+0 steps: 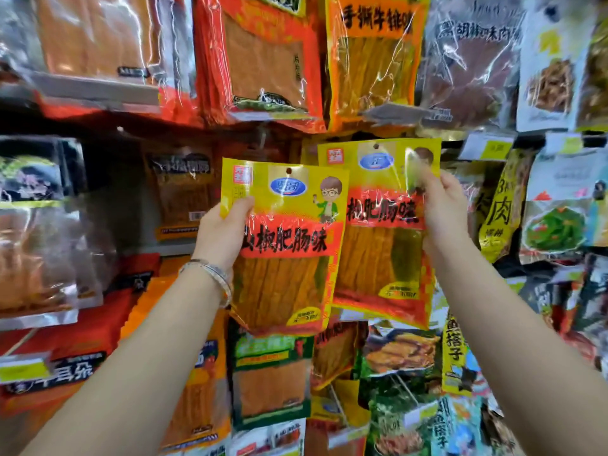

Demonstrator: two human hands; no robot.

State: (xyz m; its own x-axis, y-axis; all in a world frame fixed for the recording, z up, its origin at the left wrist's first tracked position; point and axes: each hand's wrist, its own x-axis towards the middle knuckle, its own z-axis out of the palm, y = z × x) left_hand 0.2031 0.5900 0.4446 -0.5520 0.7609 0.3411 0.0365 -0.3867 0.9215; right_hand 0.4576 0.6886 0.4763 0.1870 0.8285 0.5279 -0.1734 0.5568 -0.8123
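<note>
Packs, two alike and yellow, held up before a wall of hanging snacks. Left hand at 9 o'clock of the left pack: grips its edge, thumb on the front, fingers curled behind. Bracelet on that wrist. Right hand at 2 o'clock of the right pack: pinches the upper corner between thumb and fingers. Left pack nearer, overlapping the other's 9 o'clock edge. Hole at 12 o'clock of the left pack free, on no peg; cannot tell whether the right pack hangs from one. Green pack at 6 o'clock, just below. Looks like the hanging step, or else the taking down; cannot tell which. Next, probably: line one hole up with a peg, hold the pack flat and upright, slide it on, then loosen the grip.
</note>
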